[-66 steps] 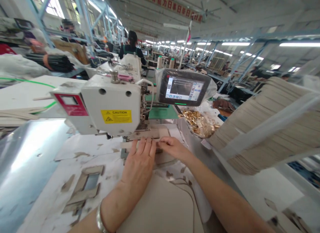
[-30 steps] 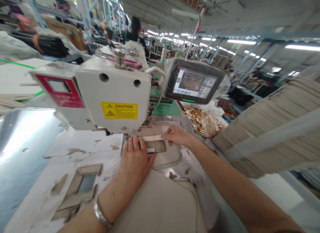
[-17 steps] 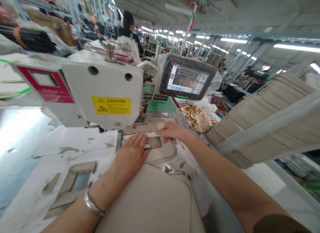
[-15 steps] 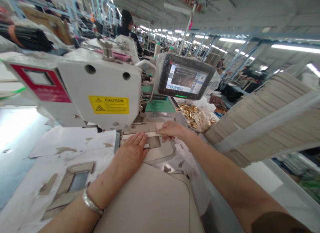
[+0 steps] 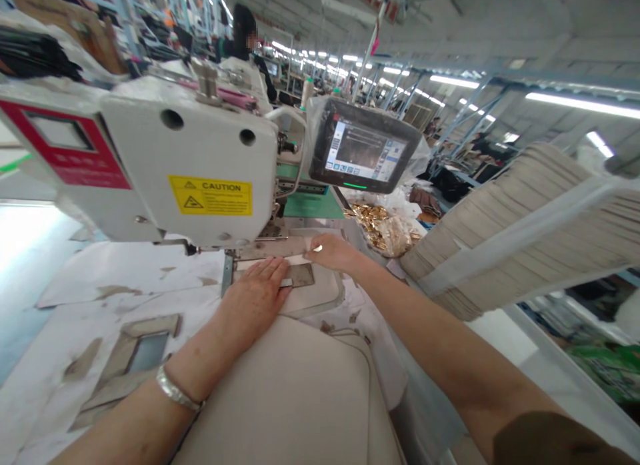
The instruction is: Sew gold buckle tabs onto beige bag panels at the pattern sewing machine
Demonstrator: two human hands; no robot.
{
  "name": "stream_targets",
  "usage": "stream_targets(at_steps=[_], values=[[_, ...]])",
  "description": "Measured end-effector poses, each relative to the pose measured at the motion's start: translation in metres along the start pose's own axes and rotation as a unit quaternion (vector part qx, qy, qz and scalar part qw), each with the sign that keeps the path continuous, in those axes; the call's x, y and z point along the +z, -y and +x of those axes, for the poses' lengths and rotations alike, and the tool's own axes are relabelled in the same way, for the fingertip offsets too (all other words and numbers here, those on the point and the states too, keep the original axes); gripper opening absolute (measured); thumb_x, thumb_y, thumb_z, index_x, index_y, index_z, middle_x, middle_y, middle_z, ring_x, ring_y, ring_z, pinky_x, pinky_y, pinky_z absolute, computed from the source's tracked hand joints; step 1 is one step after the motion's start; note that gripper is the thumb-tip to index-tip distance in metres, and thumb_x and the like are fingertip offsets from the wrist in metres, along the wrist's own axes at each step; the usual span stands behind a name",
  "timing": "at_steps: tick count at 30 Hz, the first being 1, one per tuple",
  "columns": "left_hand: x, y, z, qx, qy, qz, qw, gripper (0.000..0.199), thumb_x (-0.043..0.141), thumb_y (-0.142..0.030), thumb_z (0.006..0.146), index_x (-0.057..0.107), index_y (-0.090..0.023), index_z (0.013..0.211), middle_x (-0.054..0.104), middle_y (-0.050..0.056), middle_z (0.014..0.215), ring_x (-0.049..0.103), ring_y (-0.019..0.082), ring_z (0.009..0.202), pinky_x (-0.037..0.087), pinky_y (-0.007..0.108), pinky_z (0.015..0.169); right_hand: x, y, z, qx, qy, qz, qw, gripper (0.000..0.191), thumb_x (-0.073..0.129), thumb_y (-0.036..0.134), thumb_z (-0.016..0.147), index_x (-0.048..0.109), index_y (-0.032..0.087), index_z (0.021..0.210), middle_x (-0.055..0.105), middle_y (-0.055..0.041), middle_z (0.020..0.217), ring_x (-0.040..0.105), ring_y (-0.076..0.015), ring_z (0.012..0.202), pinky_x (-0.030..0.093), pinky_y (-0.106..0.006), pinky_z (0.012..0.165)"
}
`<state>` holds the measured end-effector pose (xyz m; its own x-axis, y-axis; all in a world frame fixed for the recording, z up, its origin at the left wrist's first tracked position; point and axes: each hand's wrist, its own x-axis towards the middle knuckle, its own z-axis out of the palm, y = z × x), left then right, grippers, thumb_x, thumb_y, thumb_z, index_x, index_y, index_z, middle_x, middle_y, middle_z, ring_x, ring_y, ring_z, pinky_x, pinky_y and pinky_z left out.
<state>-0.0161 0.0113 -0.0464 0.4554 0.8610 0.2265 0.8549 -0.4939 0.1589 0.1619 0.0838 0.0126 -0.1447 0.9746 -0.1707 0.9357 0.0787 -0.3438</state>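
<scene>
Just in front of a white industrial sewing machine (image 5: 190, 152), a person's left hand (image 5: 249, 297) lay open and flat on a rounded beige panel (image 5: 313, 295); the right hand (image 5: 333, 252) touched a pale strip (image 5: 295, 260), its grip unclear.

Here we are at the bench, and straight ahead sits the sewing machine head (image 5: 190, 152), with the stitching template (image 5: 320, 295) right under its needle end. Just to the right, we've got the touchscreen panel (image 5: 363, 145), and below it a plastic bag of metal fittings (image 5: 385, 232) on the bench. Further right, a strapped stack of cut panels (image 5: 520, 232) juts out over the bench edge. To our left, paper sheets (image 5: 125, 278) lie on the table, nearest us a large cut panel (image 5: 270, 398), and behind the machine stands a co-worker (image 5: 245, 38).
</scene>
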Motion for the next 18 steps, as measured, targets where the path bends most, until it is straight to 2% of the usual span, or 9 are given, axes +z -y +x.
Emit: stream_targets(at_steps=[2, 4, 7, 8, 10, 12, 14, 18], values=[[0.000, 0.000, 0.000, 0.002, -0.006, -0.007, 1.000, 0.049, 0.047, -0.029, 0.092, 0.050, -0.007, 0.136, 0.054, 0.017, 0.141, 0.049, 0.028, 0.133, 0.037, 0.043, 0.114, -0.004, 0.003, -0.004, 0.013, -0.002, 0.060, 0.998, 0.020, 0.070, 0.019, 0.081, 0.059, 0.015, 0.065, 0.065, -0.0030, 0.066, 0.065, -0.0140, 0.070, 0.048, -0.019, 0.061], [0.001, 0.001, 0.000, 0.004, -0.012, -0.010, 1.000, 0.049, 0.048, -0.028, 0.092, 0.050, -0.007, 0.135, 0.054, 0.018, 0.140, 0.050, 0.028, 0.132, 0.037, 0.043, 0.114, -0.005, 0.003, -0.006, 0.063, 0.046, 0.211, 0.974, 0.024, 0.065, 0.014, 0.085, 0.055, 0.015, 0.063, 0.062, -0.0015, 0.059, 0.064, -0.0123, 0.063, 0.053, -0.020, 0.063], [0.001, 0.001, 0.000, 0.004, -0.012, -0.010, 1.000, 0.049, 0.047, -0.029, 0.092, 0.050, -0.007, 0.135, 0.055, 0.018, 0.140, 0.050, 0.029, 0.132, 0.037, 0.044, 0.113, -0.003, -0.005, -0.007, 0.125, 0.103, 0.431, 0.888, 0.027, 0.060, 0.004, 0.086, 0.052, 0.014, 0.063, 0.059, 0.0006, 0.053, 0.062, -0.0093, 0.055, 0.057, -0.021, 0.063], [0.001, 0.001, 0.000, 0.003, -0.010, -0.010, 1.000, 0.049, 0.047, -0.029, 0.092, 0.050, -0.007, 0.135, 0.055, 0.018, 0.140, 0.050, 0.029, 0.132, 0.037, 0.044, 0.113, -0.001, -0.009, -0.006, 0.137, 0.105, 0.474, 0.863, 0.026, 0.060, 0.002, 0.085, 0.052, 0.013, 0.064, 0.060, 0.0006, 0.054, 0.061, -0.0089, 0.054, 0.058, -0.021, 0.063], [0.001, 0.000, 0.000, 0.000, -0.008, -0.011, 1.000, 0.049, 0.048, -0.030, 0.092, 0.051, -0.007, 0.135, 0.055, 0.018, 0.140, 0.050, 0.029, 0.132, 0.037, 0.044, 0.113, 0.004, -0.016, -0.005, 0.152, 0.098, 0.522, 0.833, 0.025, 0.061, -0.002, 0.084, 0.053, 0.012, 0.065, 0.061, 0.0002, 0.054, 0.061, -0.0089, 0.052, 0.058, -0.021, 0.061], [0.000, -0.001, 0.001, -0.002, -0.008, -0.012, 1.000, 0.049, 0.048, -0.030, 0.092, 0.050, -0.007, 0.135, 0.054, 0.018, 0.140, 0.049, 0.029, 0.132, 0.037, 0.044, 0.113, 0.008, -0.021, -0.004, 0.162, 0.089, 0.540, 0.821, 0.025, 0.061, -0.003, 0.083, 0.052, 0.012, 0.065, 0.062, -0.0004, 0.055, 0.061, -0.0095, 0.051, 0.058, -0.022, 0.058], [0.000, -0.002, 0.001, -0.002, -0.005, -0.011, 1.000, 0.049, 0.048, -0.029, 0.092, 0.050, -0.007, 0.135, 0.054, 0.018, 0.140, 0.049, 0.029, 0.132, 0.037, 0.044, 0.114, 0.010, -0.021, -0.004, 0.170, 0.084, 0.538, 0.821, 0.026, 0.062, -0.004, 0.083, 0.052, 0.012, 0.065, 0.061, -0.0004, 0.053, 0.061, -0.0100, 0.049, 0.057, -0.022, 0.055], [-0.002, -0.003, 0.002, -0.005, 0.004, -0.007, 1.000, 0.048, 0.047, -0.029, 0.092, 0.051, -0.006, 0.134, 0.055, 0.019, 0.140, 0.049, 0.029, 0.132, 0.037, 0.044, 0.113, 0.010, -0.016, -0.006, 0.164, 0.068, 0.499, 0.848, 0.028, 0.061, -0.002, 0.085, 0.050, 0.013, 0.064, 0.060, 0.0004, 0.047, 0.060, -0.0094, 0.045, 0.055, -0.019, 0.050]])
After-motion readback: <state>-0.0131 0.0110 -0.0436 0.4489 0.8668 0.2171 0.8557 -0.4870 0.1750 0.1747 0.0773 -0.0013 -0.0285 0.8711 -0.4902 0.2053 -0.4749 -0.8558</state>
